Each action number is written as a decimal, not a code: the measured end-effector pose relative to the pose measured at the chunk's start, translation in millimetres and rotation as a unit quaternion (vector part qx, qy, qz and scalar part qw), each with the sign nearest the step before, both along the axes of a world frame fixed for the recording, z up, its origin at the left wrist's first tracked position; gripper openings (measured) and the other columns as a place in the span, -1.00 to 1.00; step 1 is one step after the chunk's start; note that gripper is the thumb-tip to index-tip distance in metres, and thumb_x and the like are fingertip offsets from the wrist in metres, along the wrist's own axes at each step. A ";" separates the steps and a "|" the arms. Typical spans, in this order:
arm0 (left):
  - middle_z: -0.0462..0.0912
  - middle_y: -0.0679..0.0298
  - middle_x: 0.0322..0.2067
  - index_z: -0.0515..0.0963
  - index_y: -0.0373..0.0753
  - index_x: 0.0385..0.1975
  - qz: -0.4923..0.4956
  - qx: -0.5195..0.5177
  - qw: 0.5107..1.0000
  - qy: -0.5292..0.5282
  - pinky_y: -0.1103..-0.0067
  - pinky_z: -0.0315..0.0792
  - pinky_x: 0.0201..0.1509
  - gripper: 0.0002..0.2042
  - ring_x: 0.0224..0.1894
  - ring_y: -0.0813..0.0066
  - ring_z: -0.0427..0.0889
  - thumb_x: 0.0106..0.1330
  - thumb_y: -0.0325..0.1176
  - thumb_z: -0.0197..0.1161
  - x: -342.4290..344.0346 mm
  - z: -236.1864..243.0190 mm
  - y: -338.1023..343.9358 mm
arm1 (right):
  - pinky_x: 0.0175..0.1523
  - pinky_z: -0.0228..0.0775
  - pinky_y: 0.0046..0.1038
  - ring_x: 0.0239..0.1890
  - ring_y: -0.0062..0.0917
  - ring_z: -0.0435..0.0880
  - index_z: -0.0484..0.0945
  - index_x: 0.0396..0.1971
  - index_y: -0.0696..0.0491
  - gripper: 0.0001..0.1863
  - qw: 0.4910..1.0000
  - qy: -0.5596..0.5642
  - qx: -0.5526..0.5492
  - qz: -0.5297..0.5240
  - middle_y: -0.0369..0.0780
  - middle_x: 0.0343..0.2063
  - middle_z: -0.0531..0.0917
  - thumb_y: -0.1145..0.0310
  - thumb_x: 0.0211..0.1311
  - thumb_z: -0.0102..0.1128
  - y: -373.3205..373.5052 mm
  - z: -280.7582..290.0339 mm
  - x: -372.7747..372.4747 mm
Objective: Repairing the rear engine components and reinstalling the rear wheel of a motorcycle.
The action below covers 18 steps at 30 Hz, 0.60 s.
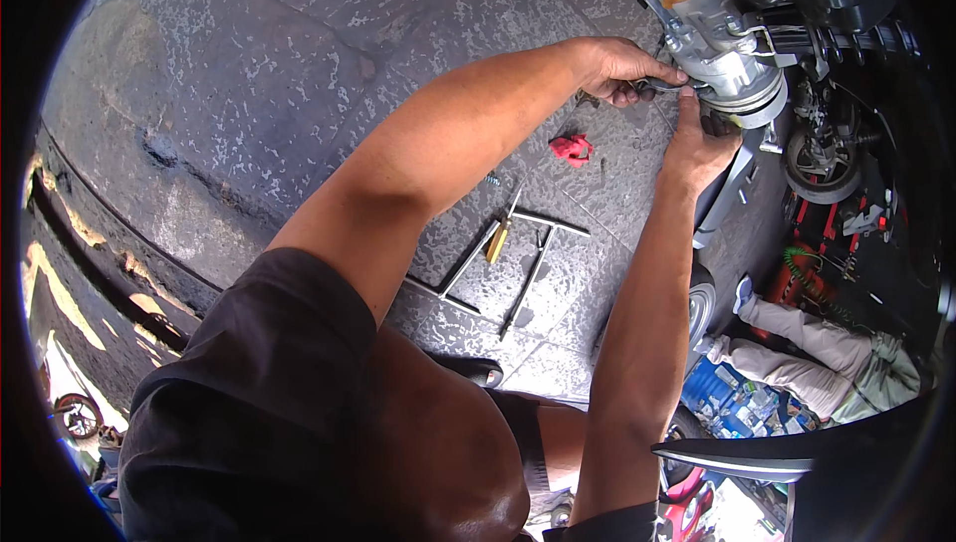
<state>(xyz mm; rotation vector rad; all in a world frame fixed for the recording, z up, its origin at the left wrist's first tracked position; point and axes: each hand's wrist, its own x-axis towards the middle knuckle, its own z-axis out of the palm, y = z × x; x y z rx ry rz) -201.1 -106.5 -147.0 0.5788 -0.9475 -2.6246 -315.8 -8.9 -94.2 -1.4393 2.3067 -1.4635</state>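
Note:
A silver metal housing with a round, ringed end (742, 94) juts from the dark underside of a motorcycle at the upper right. My left hand (619, 72) reaches its left side, fingers closed around a small, thin metal piece (657, 87) whose kind I cannot make out. Close below, my right hand (702, 149) has its thumb raised against the same spot, by the housing's rim. Its other fingers curl behind the thumb and are partly hidden, so whatever they hold does not show.
On the grey floor lie a red rag (572, 150), T-handle wrenches (528, 283) and a yellow-handled screwdriver (497, 243). Another person's legs (797, 343) stretch out at the right, beside a blue container (722, 393) of small items. A small wheel (822, 164) stands beyond the housing.

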 end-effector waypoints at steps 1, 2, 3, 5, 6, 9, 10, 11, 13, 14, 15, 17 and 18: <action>0.38 0.42 -0.68 0.54 -0.20 -0.45 -0.012 -0.002 1.000 0.004 0.73 0.09 -0.70 -0.66 -0.71 0.75 0.23 0.14 -0.03 0.42 -0.3 0.6 -0.4 | 0.10 0.43 -0.32 -0.04 -0.19 0.59 0.29 -0.05 0.47 -0.17 0.999 0.032 0.016 -0.038 0.10 -0.13 0.51 0.12 -0.11 0.51 -1.0 -2.0 -1.7; 0.38 0.42 -0.68 0.54 -0.20 -0.45 -0.010 -0.002 1.000 0.002 0.73 0.09 -0.70 -0.66 -0.71 0.75 0.23 0.14 -0.03 0.42 -0.2 -1.3 -2.9 | 0.10 0.43 -0.32 -0.04 -0.19 0.59 0.29 -0.05 0.47 -0.17 0.999 0.030 0.015 -0.035 0.10 -0.13 0.51 0.12 -0.11 0.51 -4.5 -3.6 1.0; 0.39 0.42 -0.67 0.55 -0.19 -0.42 -0.015 0.000 1.000 -0.006 0.74 0.09 -0.70 -0.65 -0.71 0.75 0.23 0.12 -0.02 0.44 -1.3 -4.1 -2.8 | 0.10 0.44 -0.31 -0.05 -0.16 0.59 0.29 -0.06 0.47 -0.13 0.997 0.046 0.012 -0.057 0.10 -0.13 0.51 0.06 -0.14 0.52 -6.6 -6.3 3.7; 0.39 0.42 -0.66 0.57 -0.18 -0.40 -0.015 0.001 1.000 -0.010 0.74 0.10 -0.70 -0.64 -0.71 0.75 0.23 0.10 -0.02 0.45 -0.9 -5.7 -3.6 | 0.09 0.45 -0.29 -0.05 -0.13 0.59 0.28 -0.07 0.47 -0.08 0.995 0.066 0.007 -0.073 0.11 -0.14 0.50 0.00 -0.18 0.53 -10.5 -5.1 9.2; 0.39 0.42 -0.66 0.58 -0.18 -0.39 -0.017 0.007 1.000 0.000 0.74 0.10 -0.70 -0.63 -0.72 0.75 0.22 0.08 -0.01 0.47 0.7 -4.4 -4.4 | 0.07 0.47 -0.28 -0.05 -0.12 0.59 0.28 -0.07 0.46 -0.07 0.992 0.075 0.020 -0.097 0.12 -0.14 0.51 -0.02 -0.19 0.53 -12.0 -1.4 12.4; 0.46 0.39 -0.59 0.58 -0.21 -0.33 -0.034 0.012 0.999 0.009 0.75 0.23 -0.63 -0.63 -0.67 0.73 0.34 0.08 -0.05 0.48 1.7 -6.2 -9.6 | 0.03 0.51 -0.26 -0.06 -0.10 0.60 0.29 -0.08 0.45 -0.05 0.991 0.066 0.017 -0.115 0.12 -0.15 0.53 -0.07 -0.22 0.53 -14.4 3.2 18.6; 0.52 0.34 -0.54 0.57 -0.22 -0.31 -0.020 0.007 1.000 0.020 0.71 0.32 -0.55 -0.65 -0.60 0.69 0.43 0.16 -0.06 0.41 0.0 -6.5 -8.9 | 0.06 0.49 -0.28 -0.07 -0.16 0.61 0.30 -0.07 0.48 -0.12 0.990 0.058 0.020 -0.123 0.12 -0.13 0.55 0.08 -0.18 0.53 -14.8 5.3 19.9; 0.57 0.30 -0.49 0.57 -0.24 -0.28 -0.008 0.001 0.999 0.033 0.68 0.42 -0.46 -0.67 -0.53 0.64 0.52 0.23 -0.07 0.34 -3.1 -7.7 -8.6 | 0.09 0.46 -0.31 -0.08 -0.23 0.62 0.31 -0.05 0.51 -0.19 0.989 0.052 0.021 -0.133 0.12 -0.11 0.57 0.23 -0.14 0.54 -15.0 6.7 20.2; 0.61 0.24 -0.42 0.55 -0.26 -0.23 -0.023 0.021 0.999 0.039 0.60 0.48 -0.36 -0.69 -0.46 0.58 0.57 0.32 -0.09 0.23 0.0 -15.5 -10.1 | 0.08 0.47 -0.32 -0.09 -0.24 0.62 0.32 -0.07 0.51 -0.22 0.989 0.050 0.013 -0.137 0.12 -0.11 0.57 0.27 -0.14 0.54 -16.1 4.7 19.3; 0.64 0.19 -0.36 0.54 -0.28 -0.17 -0.035 0.042 0.998 0.044 0.53 0.54 -0.26 -0.69 -0.39 0.51 0.62 0.40 -0.12 0.12 1.1 -19.6 -9.8 | 0.08 0.47 -0.33 -0.09 -0.25 0.62 0.33 -0.08 0.51 -0.23 0.992 0.046 0.001 -0.118 0.12 -0.12 0.57 0.28 -0.14 0.54 -15.5 4.1 18.5; 0.64 0.19 -0.36 0.54 -0.28 -0.17 -0.036 0.042 0.998 0.044 0.53 0.54 -0.26 -0.69 -0.39 0.51 0.62 0.40 -0.12 0.12 0.5 -22.0 -9.4 | 0.08 0.46 -0.34 -0.10 -0.25 0.62 0.33 -0.08 0.51 -0.24 0.994 0.042 -0.011 -0.099 0.12 -0.12 0.57 0.29 -0.15 0.54 -15.3 3.8 17.8; 0.66 0.15 -0.30 0.50 -0.30 -0.08 -0.021 0.030 0.998 0.051 0.44 0.57 -0.22 -0.67 -0.39 0.43 0.62 0.48 -0.15 -0.05 0.1 -24.5 -7.8 | 0.09 0.45 -0.35 -0.10 -0.25 0.62 0.33 -0.09 0.51 -0.24 0.994 0.038 -0.010 -0.101 0.11 -0.13 0.57 0.29 -0.15 0.54 -15.5 3.0 16.7; 0.66 0.15 -0.30 0.50 -0.30 -0.08 -0.022 0.030 0.998 0.050 0.44 0.57 -0.22 -0.67 -0.39 0.43 0.62 0.48 -0.15 -0.05 1.1 -25.0 -8.0 | 0.09 0.45 -0.35 -0.09 -0.25 0.61 0.33 -0.09 0.51 -0.24 0.994 0.034 -0.008 -0.102 0.10 -0.13 0.58 0.29 -0.16 0.54 -15.5 2.6 16.4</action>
